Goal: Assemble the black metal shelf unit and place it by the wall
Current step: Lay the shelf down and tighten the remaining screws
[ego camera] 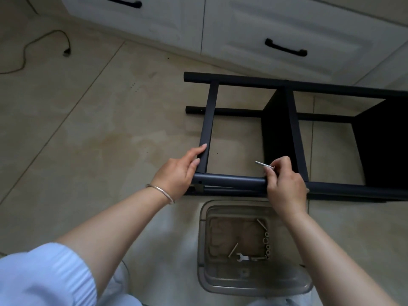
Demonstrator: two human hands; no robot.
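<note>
The black metal shelf unit [293, 111] lies on its side on the tiled floor, its tubes running left to right and two dark shelf panels standing between them. My left hand [178, 173] grips the end crossbar [207, 127] where it meets the near tube [231, 181]. My right hand [284, 184] rests on that near tube and pinches a long silver bolt [263, 165] between thumb and fingers, its tip pointing up and left.
A clear plastic tray [254, 281] on the floor just below the shelf holds a small wrench [241, 257], bolts and several nuts. White cabinets with black handles [286, 47] stand behind the shelf. A black cable [33, 44] lies at the far left.
</note>
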